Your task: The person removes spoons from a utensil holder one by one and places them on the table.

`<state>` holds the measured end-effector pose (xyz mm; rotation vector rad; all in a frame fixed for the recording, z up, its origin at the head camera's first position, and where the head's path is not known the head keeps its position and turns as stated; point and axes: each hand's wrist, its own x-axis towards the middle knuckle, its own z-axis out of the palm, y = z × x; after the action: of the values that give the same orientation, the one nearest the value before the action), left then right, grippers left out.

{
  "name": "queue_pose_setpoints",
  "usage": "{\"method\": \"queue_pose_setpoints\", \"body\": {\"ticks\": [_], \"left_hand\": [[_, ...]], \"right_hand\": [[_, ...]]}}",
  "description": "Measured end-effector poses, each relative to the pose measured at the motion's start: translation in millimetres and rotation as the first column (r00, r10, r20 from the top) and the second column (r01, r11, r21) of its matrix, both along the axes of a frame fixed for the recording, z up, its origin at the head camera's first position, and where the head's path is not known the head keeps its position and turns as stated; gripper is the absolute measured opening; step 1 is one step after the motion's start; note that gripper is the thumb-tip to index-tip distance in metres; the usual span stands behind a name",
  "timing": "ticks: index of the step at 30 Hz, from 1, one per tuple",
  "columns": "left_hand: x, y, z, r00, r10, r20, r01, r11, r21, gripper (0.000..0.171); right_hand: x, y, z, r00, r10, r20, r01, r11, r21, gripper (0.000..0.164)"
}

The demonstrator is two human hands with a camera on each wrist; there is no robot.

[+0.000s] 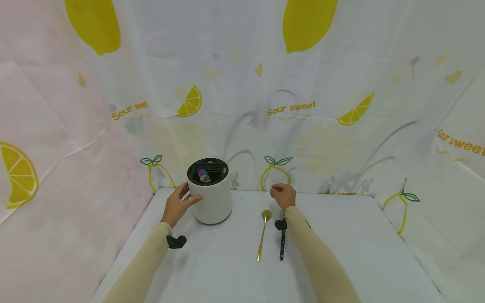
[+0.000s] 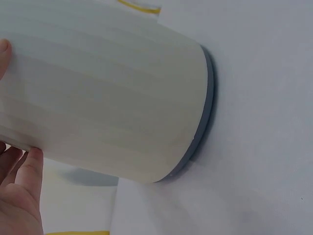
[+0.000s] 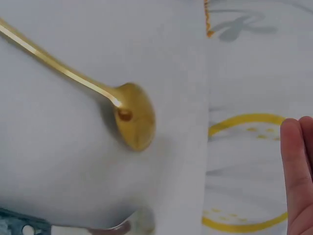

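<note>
A white cylindrical utensil holder (image 1: 214, 206) with a black slotted top stands upright on the table. My left hand (image 1: 177, 205) grips its left side, the thumb across the front and the fingers farther round the wall. Inside the top opening shows a purple-and-blue item (image 1: 202, 172); its kind is unclear. My right hand (image 1: 284, 196) is raised near the back edge, holding nothing, with straight fingers (image 3: 296, 171) in the right wrist view. Below it lies a gold spoon (image 1: 267, 214). Beside the spoon is a utensil with a dark handle (image 1: 282, 245), its metal end partly hidden by the right wrist.
A white cloth covers the table (image 1: 227, 273). Behind it and at both sides hangs a lemon-print curtain (image 1: 235, 75), meeting the table's back edge close behind the holder. Dark bands with wrist cameras sit on both sleeves.
</note>
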<state>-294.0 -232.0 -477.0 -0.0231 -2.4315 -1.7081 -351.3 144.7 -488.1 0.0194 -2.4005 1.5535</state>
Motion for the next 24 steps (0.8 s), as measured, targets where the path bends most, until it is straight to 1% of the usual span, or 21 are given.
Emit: {"method": "queue_pose_setpoints", "body": {"ticks": [4, 9, 12, 16, 19, 24], "left_hand": [[1.2, 0, 0.7, 1.0, 0.002, 0.003, -0.002, 1.0, -0.002, 0.099], [1.8, 0, 1.8, 1.0, 0.008, 0.0, -0.008, 1.0, -0.027, 0.098], [0.5, 0, 2.2, 1.0, 0.002, -0.002, -0.002, 0.999, -0.035, 0.098], [-1.0, -1, 1.3, 1.0, -0.003, 0.006, 0.003, 1.0, -0.023, 0.099], [-0.6, 0, 1.3, 1.0, 0.002, 0.002, -0.002, 1.0, -0.014, 0.1], [0.7, 2, 3.0, 1.0, 0.003, -0.003, -0.003, 1.0, -0.008, 0.1]], "right_hand": [[-2.0, -17, 16.5, 0.997, 0.065, -0.052, -0.067, 0.997, -0.047, 0.019], [-2.6, -35, 36.3, 0.986, 0.109, -0.126, -0.12, 0.989, -0.088, 0.019], [-2.7, -46, 46.7, 0.981, 0.128, -0.143, -0.143, 0.984, -0.105, 0.019], [-2.0, -62, 58.7, 0.973, 0.16, -0.169, -0.18, 0.978, -0.11, 0.016], [0.3, -75, 67.3, 0.955, 0.22, -0.198, -0.242, 0.966, -0.093, 0.015], [8.2, -96, 81.6, 0.914, 0.331, -0.236, -0.351, 0.935, -0.05, 0.014]]}}
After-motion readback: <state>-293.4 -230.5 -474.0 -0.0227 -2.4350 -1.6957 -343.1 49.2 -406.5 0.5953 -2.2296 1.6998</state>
